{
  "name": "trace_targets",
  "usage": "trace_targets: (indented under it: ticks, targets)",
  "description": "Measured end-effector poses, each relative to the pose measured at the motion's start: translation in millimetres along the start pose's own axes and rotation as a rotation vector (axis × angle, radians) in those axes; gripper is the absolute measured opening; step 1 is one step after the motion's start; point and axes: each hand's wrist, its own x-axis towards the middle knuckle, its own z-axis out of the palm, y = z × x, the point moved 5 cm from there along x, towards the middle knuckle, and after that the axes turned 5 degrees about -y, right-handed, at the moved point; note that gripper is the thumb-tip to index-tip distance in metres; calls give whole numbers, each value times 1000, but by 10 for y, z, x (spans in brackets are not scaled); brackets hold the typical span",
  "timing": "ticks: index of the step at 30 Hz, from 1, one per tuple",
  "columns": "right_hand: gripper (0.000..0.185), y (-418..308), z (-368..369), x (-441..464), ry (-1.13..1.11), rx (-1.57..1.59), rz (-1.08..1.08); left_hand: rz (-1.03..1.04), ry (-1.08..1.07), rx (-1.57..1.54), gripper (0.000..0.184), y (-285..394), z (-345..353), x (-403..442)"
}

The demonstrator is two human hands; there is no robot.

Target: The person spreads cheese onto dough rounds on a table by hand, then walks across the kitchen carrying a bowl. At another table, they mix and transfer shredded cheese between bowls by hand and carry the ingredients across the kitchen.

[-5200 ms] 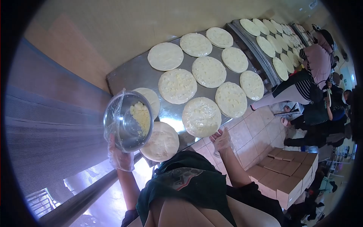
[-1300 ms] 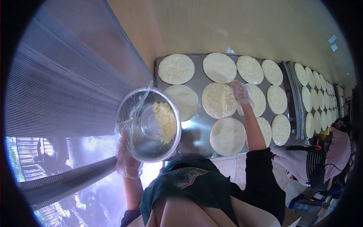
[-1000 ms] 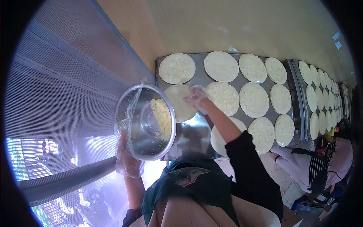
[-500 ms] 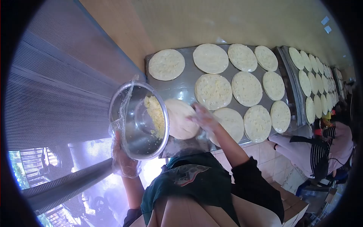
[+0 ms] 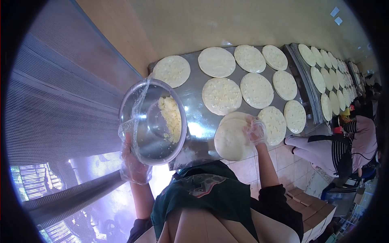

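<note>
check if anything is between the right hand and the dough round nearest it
Nothing visible is: the right hand is at the right edge of the dough round, with no object between them. The metal bowl in the left hand is well off to the left.

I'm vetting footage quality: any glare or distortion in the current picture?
Head view: bright glare on the metal surface beside the bowl; head view: washed-out light under the mesh curtain; head view: fisheye-like bending, with dark corners.
</note>
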Motion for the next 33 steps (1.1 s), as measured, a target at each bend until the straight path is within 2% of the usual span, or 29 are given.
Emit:
trace_targets:
  ticks: [1, 2, 3, 5, 7, 8, 10, 14, 16, 19, 20, 21, 23, 26, 32, 33]
  targets:
    - [40, -33, -27, 51, 148, -111, -84, 6, -3, -4, 44, -3, 20, -6]
    - [40, 61, 95, 177, 149, -112, -91, 17, -19, -12, 43, 0, 62, -31]
    - [39, 315, 269, 364, 242, 288, -48, 28, -34, -20, 43, 2, 93, -45]
    - [40, 398, 299, 641, 322, 691, -14, 53, -14, -18, 43, 3, 100, -65]
    - [45, 250, 233, 850, 141, 104, 239, 76, 9, -13, 43, -4, 52, -52]
    - [45, 216, 238, 953, 138, 105, 234, 95, 34, 9, 43, 1, -15, -34]
    - [51, 350, 417, 1117, 13, 31, 368, 114, 66, 32, 43, 14, -70, -20]
    - [56, 375, 501, 1127, 67, 138, 437, 78, 35, -16, 44, -2, -13, -20]
    - [56, 194, 402, 1030, 105, 479, 432, 80, 52, -22, 43, -8, -18, -23]
    - [64, 88, 307, 990, 64, 396, 536, 76, 46, 1, 43, 0, -36, -19]
    - [64, 124, 309, 1003, 63, 395, 538, 78, 52, -11, 43, -2, -34, -15]
    - [53, 137, 330, 1043, -15, 304, 456, 79, 57, -23, 43, -5, -33, -13]
    - [47, 197, 385, 1059, -91, 217, 377, 77, 60, -15, 43, -1, -40, -12]
    - [45, 125, 363, 1022, -81, 296, 305, 78, 44, -24, 42, -5, -6, -20]
    - [43, 226, 361, 1214, 39, 202, 480, 58, 22, -49, 43, -3, -14, 8]
    - [45, 79, 241, 1297, 143, 9, 285, 46, 5, -85, 43, -6, -14, -3]
